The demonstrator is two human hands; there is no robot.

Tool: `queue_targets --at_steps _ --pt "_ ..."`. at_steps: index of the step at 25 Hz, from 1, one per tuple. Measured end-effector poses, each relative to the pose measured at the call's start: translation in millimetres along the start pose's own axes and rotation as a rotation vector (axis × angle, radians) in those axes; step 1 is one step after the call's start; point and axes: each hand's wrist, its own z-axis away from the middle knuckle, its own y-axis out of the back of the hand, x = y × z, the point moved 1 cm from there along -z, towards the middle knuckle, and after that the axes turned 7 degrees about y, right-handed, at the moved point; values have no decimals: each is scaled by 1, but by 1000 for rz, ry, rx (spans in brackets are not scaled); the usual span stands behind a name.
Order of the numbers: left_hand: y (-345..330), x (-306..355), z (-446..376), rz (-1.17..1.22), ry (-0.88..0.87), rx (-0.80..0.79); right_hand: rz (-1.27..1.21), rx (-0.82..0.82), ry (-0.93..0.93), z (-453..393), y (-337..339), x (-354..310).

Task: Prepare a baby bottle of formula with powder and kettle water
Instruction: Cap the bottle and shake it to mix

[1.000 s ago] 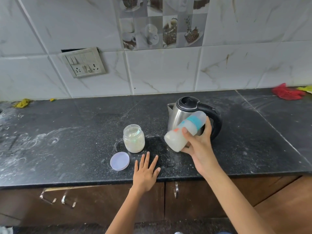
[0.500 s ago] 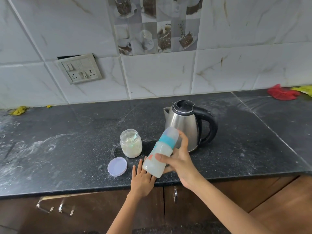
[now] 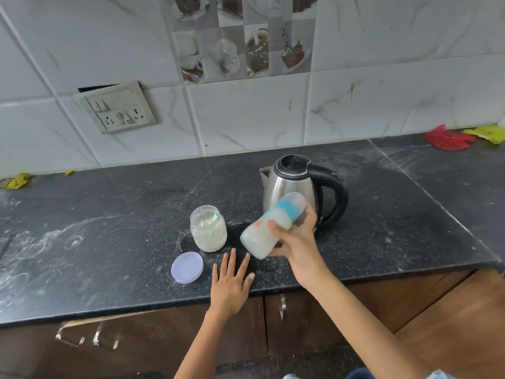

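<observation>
My right hand point(image 3: 296, 242) grips a capped baby bottle point(image 3: 262, 233) with a teal collar, tilted in the air with its cap up to the right. Cloudy white liquid fills it. The bottle hangs in front of a steel kettle point(image 3: 289, 187) with a black lid and handle. Left of the bottle stands an open glass jar of pale powder point(image 3: 208, 232). Its lilac lid point(image 3: 187, 267) lies flat on the counter nearer me. My left hand point(image 3: 231, 283) rests flat on the black counter point(image 3: 109, 242) near the front edge, fingers spread, holding nothing.
White powder smears dust the counter's left part. A red cloth point(image 3: 446, 139) and a yellow one point(image 3: 487, 132) lie at the back right, yellow scraps point(image 3: 18, 180) at the back left. A switch plate point(image 3: 117, 110) hangs on the tiled wall. Brown cupboard doors with metal handles point(image 3: 87, 337) run below.
The right hand carried the bottle down towards the left hand half a second ago and has now lifted it back up towards the kettle. The left hand stayed flat.
</observation>
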Motion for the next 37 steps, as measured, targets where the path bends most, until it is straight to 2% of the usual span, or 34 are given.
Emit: queue_targets --at_steps 2,3,6,7,9,10,11,14,15,17,19,20,22,23,26,27,30,31,33,34,35,37 --pt "5 3 4 73 10 -4 134 -158 -50 13 -6 7" --pt "4 1 2 62 -1 -3 143 -168 -42 15 -7 7" --pt "4 1 0 -38 -23 -1 -62 64 12 -2 0 1" --pt "5 4 1 -6 -19 16 -61 61 -12 -1 -3 1" --pt "10 9 7 191 0 105 60 -86 -92 12 -12 13" --pt "12 9 9 262 37 72 94 -137 -103 19 -16 14" --pt "13 9 9 227 62 14 90 -136 -91 18 -16 12" --pt "5 1 1 62 24 -17 -77 72 -26 -3 -4 0" --pt "4 0 0 90 39 -26 -63 61 -46 -1 -7 0" --pt "7 4 6 181 34 -48 55 -97 -123 14 -15 13" --pt "6 4 6 253 60 58 102 -157 -133 20 -18 15" --pt "8 5 4 190 48 107 64 -88 -96 9 -10 12" --pt "8 5 1 110 17 35 -45 49 -57 -3 -3 0" --pt "9 5 1 89 24 -11 -31 37 -64 -2 -3 -2" --pt "6 5 6 266 50 -8 123 -172 -131 18 -11 8" --pt "8 6 8 239 73 -21 123 -167 -127 17 -10 7" --pt "6 3 2 190 83 1 -43 45 -40 -2 4 -4" --pt "5 3 1 234 107 -13 -29 27 -47 1 3 -6" --pt "9 9 10 282 100 -56 76 -161 -115 17 -6 4" --pt "8 8 9 304 85 -15 102 -210 -135 23 -10 8" --pt "5 3 5 259 55 46 98 -203 -129 21 -11 7" --pt "6 3 1 108 -39 97 -20 15 -44 2 -2 0"
